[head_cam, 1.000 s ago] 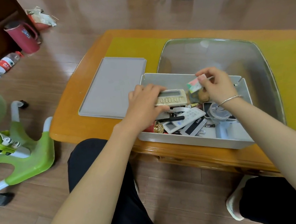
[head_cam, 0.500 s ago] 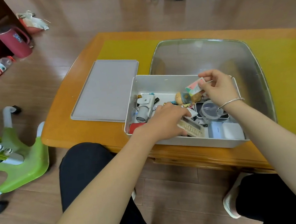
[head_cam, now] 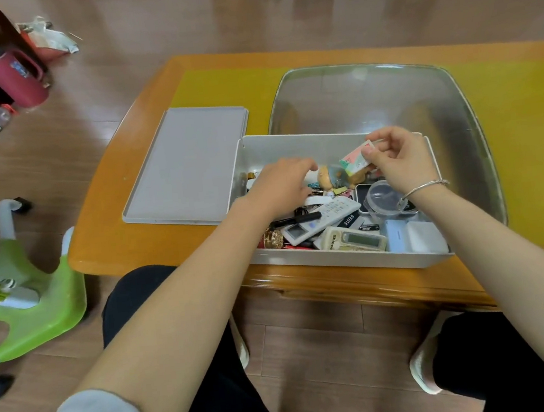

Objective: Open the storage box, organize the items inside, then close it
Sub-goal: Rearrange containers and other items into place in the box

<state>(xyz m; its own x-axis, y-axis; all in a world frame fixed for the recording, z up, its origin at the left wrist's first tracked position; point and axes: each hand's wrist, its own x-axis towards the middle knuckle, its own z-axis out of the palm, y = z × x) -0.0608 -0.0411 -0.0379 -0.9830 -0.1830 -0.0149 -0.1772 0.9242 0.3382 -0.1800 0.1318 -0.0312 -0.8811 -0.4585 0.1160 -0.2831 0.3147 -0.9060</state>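
Since half a second ago: left hand (head_cam: 278, 185) gone from the box's near wall, where it gripped the beige remote, to the heap at the middle; beige remote (head_cam: 354, 240) now lying flat against the near wall.

Open grey storage box (head_cam: 343, 258), rectangular, at the desk's (head_cam: 154, 245) near edge, far end resting on a large clear tray (head_cam: 455, 112). Matching grey lid (head_cam: 189, 167) flat on the desk just left of it, near the left edge. Inside, largest first: white remote (head_cam: 319, 221) lying diagonally at the middle, beige remote with a grey screen beside it, white pad (head_cam: 425, 238) in the near right corner, round clear tub (head_cam: 382, 198) on a dark phone, small tan figure (head_cam: 326, 178) near the far wall, black pen (head_cam: 305, 217) on the white remote.

Left hand palm down over the clutter, fingers bent and reaching among the items; cannot tell whether anything is gripped. Right hand (head_cam: 400, 162) raised above the box's far right part, thumb and fingertips pinching a small pink-and-green card (head_cam: 355, 162), silver bangle (head_cam: 425, 188) at the wrist.
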